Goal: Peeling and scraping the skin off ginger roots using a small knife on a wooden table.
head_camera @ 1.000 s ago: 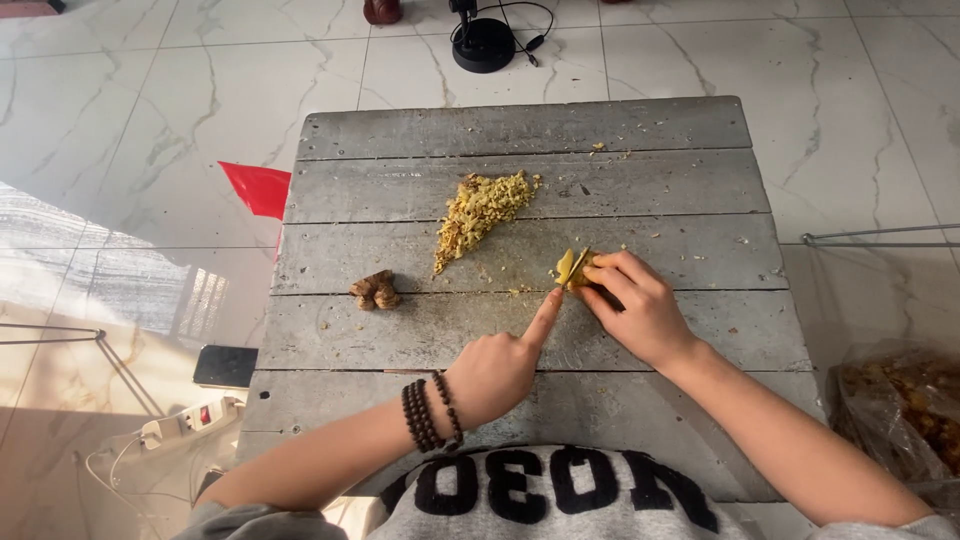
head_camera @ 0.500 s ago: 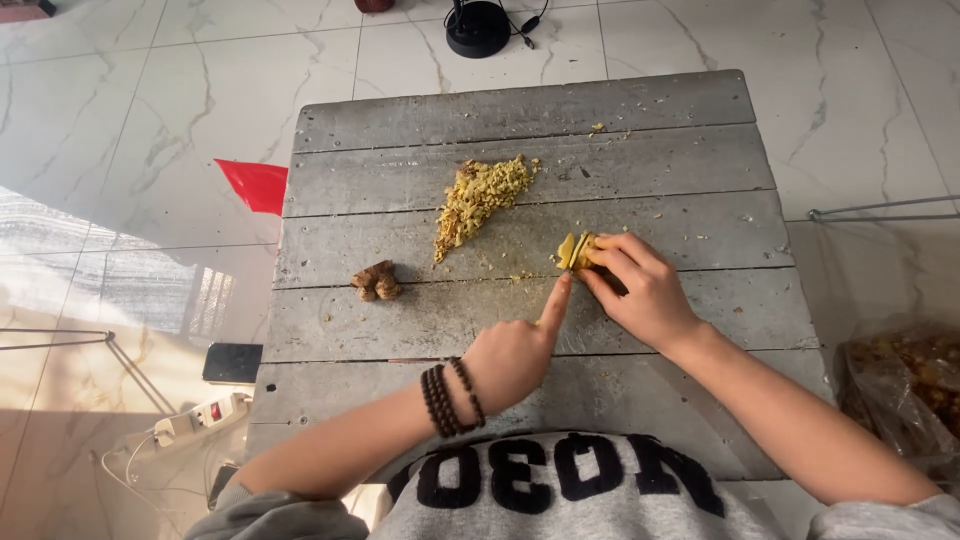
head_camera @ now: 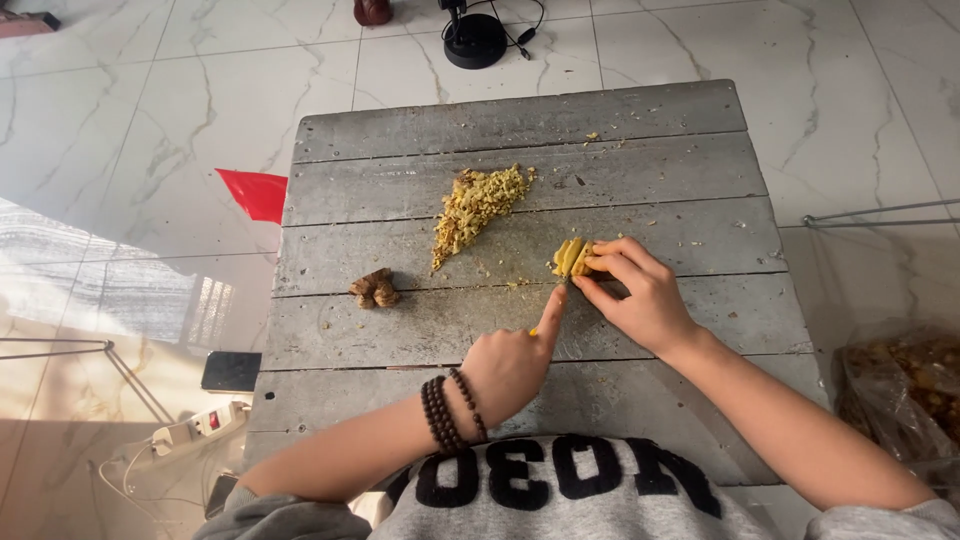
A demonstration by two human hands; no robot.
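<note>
Two hands work mid-slice: right hand (head_camera: 640, 290) pinches the yellow ginger piece (head_camera: 570, 257), left hand (head_camera: 510, 365) grips a small knife (head_camera: 550, 310), so the next cut calls for fingertips kept clear.

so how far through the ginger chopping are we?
Done: a heap of chopped bits sits mid-table. In hand: the right hand pins a sliced yellow piece while the left hand works a knife at it. Left: one whole brown knob, untouched.

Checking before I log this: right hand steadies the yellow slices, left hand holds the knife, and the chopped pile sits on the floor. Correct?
Not quite. The head view shows the chopped pile on the grey wooden table, not the floor. The right hand steadies the yellow slices; the left hand holds the knife.
</note>
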